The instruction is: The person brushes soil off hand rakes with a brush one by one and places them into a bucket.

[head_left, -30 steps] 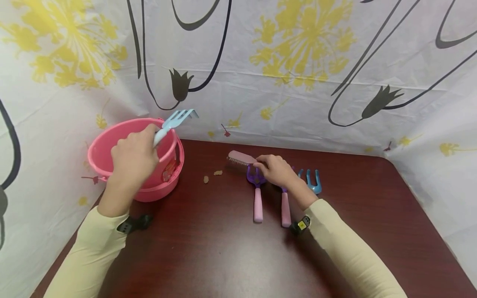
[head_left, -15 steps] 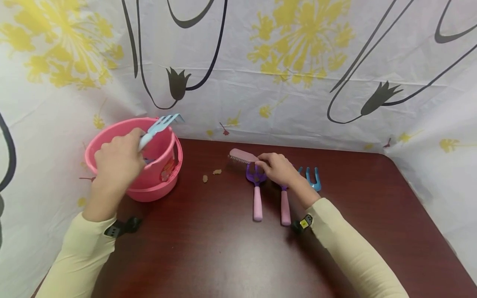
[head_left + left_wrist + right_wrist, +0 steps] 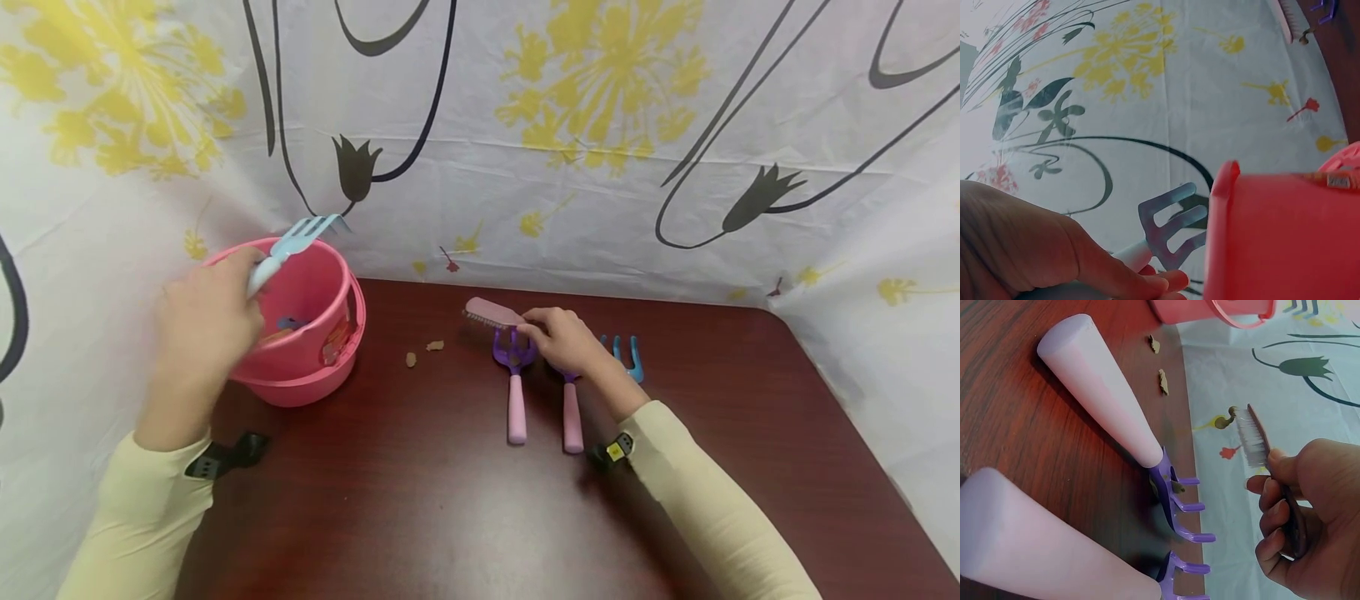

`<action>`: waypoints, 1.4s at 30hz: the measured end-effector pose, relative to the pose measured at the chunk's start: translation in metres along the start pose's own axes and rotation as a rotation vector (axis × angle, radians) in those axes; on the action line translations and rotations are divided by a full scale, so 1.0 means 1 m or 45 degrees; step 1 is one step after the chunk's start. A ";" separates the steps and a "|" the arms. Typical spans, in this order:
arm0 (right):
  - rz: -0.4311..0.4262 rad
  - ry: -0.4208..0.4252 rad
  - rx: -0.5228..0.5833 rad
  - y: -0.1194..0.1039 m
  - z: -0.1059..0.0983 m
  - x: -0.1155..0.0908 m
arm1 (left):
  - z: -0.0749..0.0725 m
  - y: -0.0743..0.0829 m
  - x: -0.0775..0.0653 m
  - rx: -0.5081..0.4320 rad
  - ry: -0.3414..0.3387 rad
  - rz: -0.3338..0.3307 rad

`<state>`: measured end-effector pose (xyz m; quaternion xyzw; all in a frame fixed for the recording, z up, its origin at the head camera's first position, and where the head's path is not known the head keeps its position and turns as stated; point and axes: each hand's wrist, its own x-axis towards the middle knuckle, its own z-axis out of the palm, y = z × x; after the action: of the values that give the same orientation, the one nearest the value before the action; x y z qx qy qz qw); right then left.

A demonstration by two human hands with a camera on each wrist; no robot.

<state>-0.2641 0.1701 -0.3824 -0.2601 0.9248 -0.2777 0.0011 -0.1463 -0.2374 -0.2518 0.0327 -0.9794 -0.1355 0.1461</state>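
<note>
Left hand (image 3: 206,321) grips a pale-blue, seemingly plastic fork (image 3: 296,239), right hand (image 3: 564,337) a pink bristled brush (image 3: 493,312), both likely light, stiff, best handle-held.

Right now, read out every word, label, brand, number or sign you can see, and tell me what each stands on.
No text can be read in any view.
Label on the pink bucket: printed, but too small and blurred to read.
Yellow patch at the right wrist: too small to tell whether it bears text.
</note>
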 end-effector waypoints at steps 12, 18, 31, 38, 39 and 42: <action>-0.010 -0.004 0.014 0.000 -0.002 -0.001 | -0.020 -0.023 -0.002 0.054 -0.056 -0.125; -0.023 0.001 0.029 0.002 -0.003 -0.001 | -0.014 -0.030 0.002 0.077 -0.093 -0.104; -0.045 0.001 0.027 0.000 0.001 -0.001 | 0.010 -0.035 0.006 0.097 -0.205 -0.097; -0.055 -0.009 0.047 0.000 0.003 0.001 | 0.018 -0.032 0.008 0.084 -0.260 -0.048; -0.055 -0.015 0.052 0.000 0.003 0.001 | 0.019 -0.032 0.008 0.078 -0.268 -0.050; -0.052 -0.025 0.056 -0.001 0.004 0.001 | 0.021 -0.034 0.010 0.066 -0.283 -0.043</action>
<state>-0.2636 0.1672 -0.3849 -0.2817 0.9128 -0.2954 0.0104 -0.1615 -0.2661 -0.2774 0.0377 -0.9920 -0.1154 0.0334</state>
